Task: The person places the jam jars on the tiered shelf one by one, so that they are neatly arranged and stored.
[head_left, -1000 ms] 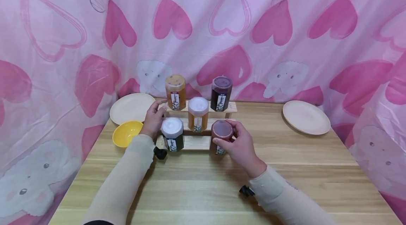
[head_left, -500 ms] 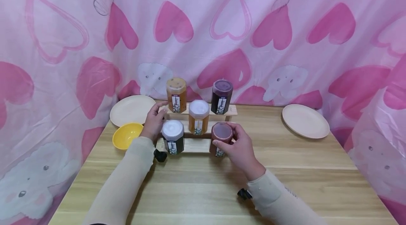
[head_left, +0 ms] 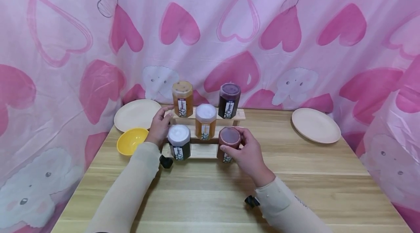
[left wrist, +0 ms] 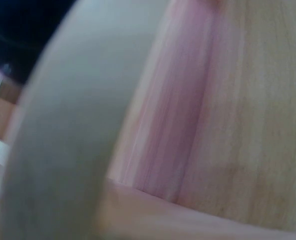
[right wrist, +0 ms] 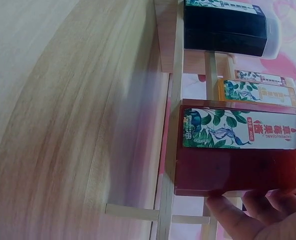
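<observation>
A stepped wooden rack (head_left: 204,151) holds several lidded jars. My right hand (head_left: 251,154) grips a red jam jar (head_left: 229,142) at the right end of the lowest step; the right wrist view shows its label and base at the rack's rail. At the rack's left end, my left hand (head_left: 159,127) holds the end of the upper step between thumb and fingers, partly hidden. A dark jar with a white lid (head_left: 179,143) stands at lower left. An amber jar (head_left: 205,123) occupies the middle step. On top are an orange jar (head_left: 182,100) and a purple jar (head_left: 229,101).
Left of the rack are a yellow bowl (head_left: 132,141) and a cream plate (head_left: 137,112). Another cream plate (head_left: 316,125) lies at the right. Behind the wooden table (head_left: 203,196) hangs a pink curtain (head_left: 203,25) with hearts. The left wrist view shows mostly sleeve and tabletop.
The head view has tilted slightly, so the scene sits a little lower. Both hands and the jars keep nearly the same places on the rack.
</observation>
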{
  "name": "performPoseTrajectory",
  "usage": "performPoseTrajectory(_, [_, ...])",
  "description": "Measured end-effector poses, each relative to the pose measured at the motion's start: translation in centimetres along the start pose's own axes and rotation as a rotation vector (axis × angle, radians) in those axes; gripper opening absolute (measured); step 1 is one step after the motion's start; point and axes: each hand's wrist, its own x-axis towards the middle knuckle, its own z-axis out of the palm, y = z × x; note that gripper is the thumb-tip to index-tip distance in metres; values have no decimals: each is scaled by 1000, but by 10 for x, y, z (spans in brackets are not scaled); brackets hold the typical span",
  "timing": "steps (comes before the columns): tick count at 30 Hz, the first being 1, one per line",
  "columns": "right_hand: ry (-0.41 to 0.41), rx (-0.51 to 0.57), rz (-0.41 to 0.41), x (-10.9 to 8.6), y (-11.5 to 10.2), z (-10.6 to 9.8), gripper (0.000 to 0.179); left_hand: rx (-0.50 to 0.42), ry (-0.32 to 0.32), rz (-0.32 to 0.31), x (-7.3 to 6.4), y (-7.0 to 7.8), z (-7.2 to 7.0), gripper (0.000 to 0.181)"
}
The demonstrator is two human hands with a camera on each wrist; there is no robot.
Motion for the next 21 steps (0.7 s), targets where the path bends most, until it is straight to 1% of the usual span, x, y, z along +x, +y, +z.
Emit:
performPoseTrajectory(6, [-7, -10, 27, 1, 1, 0, 74, -45, -6, 3, -2, 1, 0, 38])
performPoseTrajectory(9, [-9, -13, 26, 2, 2, -1, 75, -49, -1, 6, -1, 0, 1, 38])
performPoseTrajectory(15, [-3, -25, 30, 6, 3, -1, 75, -33, 3, 24, 0, -1, 1, 38])
performPoseTrajectory(21, [0, -34, 38, 7, 2, -1, 75, 23, 3, 9, 3, -2, -1, 41])
